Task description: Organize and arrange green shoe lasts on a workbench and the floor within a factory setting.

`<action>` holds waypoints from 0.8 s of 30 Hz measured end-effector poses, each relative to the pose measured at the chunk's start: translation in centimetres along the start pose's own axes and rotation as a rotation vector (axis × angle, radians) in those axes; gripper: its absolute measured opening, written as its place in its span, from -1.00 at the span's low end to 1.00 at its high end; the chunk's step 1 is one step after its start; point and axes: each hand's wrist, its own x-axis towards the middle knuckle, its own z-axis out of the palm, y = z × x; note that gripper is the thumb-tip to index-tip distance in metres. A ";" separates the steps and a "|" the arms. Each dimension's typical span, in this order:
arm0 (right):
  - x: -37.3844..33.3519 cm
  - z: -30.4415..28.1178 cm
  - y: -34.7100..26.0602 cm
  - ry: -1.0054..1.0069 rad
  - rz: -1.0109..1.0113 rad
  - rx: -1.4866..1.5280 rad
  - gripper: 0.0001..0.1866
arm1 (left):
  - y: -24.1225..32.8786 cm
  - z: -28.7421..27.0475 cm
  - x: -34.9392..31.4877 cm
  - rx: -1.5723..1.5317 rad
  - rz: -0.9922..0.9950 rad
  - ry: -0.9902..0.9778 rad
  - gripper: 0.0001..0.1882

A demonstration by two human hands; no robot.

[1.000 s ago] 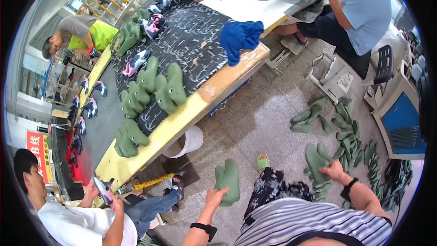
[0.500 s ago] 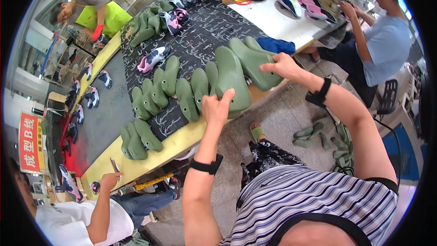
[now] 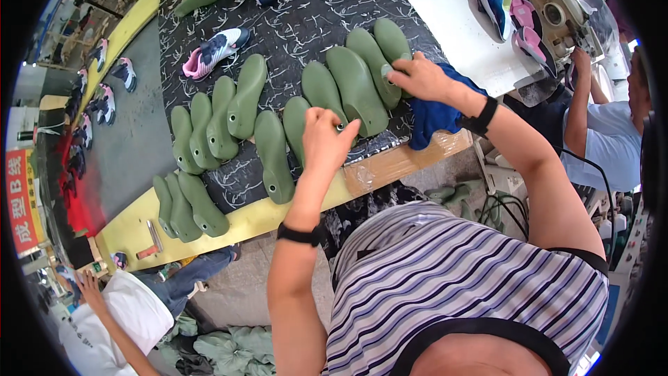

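Note:
Green shoe lasts stand in a row on a black patterned cloth (image 3: 306, 24) in front of me. My left hand (image 3: 325, 141) is over the near ends of the middle lasts, its thumb spread from its curled fingers. Partly behind it are a narrow last (image 3: 294, 122) and a taller last (image 3: 321, 89); a large last (image 3: 353, 87) stands just right of them. At the row's right end, my right hand (image 3: 428, 83) is open, with its thumb against a last (image 3: 370, 59) and its fingertips beside the endmost last (image 3: 392, 38). Neither hand lifts anything.
More lasts (image 3: 223, 118) stand to the left, with a group on the yellow table edge (image 3: 132, 226). A blue cloth (image 3: 435, 115) lies by my right wrist. A pink and navy shoe (image 3: 216, 52) rests farther back. Co-workers sit at left (image 3: 132, 313) and right (image 3: 595, 132).
The two lasts that my hands gripped at the table's near edge now stand in the row farther in. My fingers have loosened from them. The view has moved closer to the table.

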 end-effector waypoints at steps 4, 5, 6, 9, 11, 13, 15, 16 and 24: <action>1.4 -1.5 3.8 0.306 0.114 0.341 -0.52 | -2.2 -6.1 -4.1 -0.138 -0.041 0.194 -0.84; 2.0 -1.3 3.9 0.329 0.144 0.376 -0.50 | -4.1 -7.6 -5.7 -0.069 0.015 0.311 -0.86; 2.4 -1.0 3.9 0.353 0.180 0.403 -0.48 | -5.9 -8.9 -7.1 0.043 -0.031 0.384 -0.87; 4.3 1.7 3.7 0.407 0.252 0.447 -0.44 | -12.4 -12.9 -12.2 0.298 -0.212 0.491 -0.85; 4.8 2.9 1.0 0.349 0.254 0.145 -0.53 | -15.3 -15.8 -14.9 0.438 -0.340 0.557 -0.79; 5.4 4.5 -0.2 0.364 0.275 -0.106 -0.63 | -17.1 -16.7 -15.5 0.590 -0.474 0.647 -0.72; 5.4 5.7 2.8 0.316 0.239 -0.172 -0.70 | -20.2 -17.3 -15.8 0.572 -0.755 0.542 -0.53; 6.3 5.0 0.2 0.234 0.037 -0.143 -0.74 | -30.3 -17.2 -22.9 0.737 -0.484 0.594 -0.43; 5.0 4.6 2.4 0.288 0.248 -0.154 -0.67 | -20.8 -14.9 -16.2 0.642 -0.651 0.731 -0.51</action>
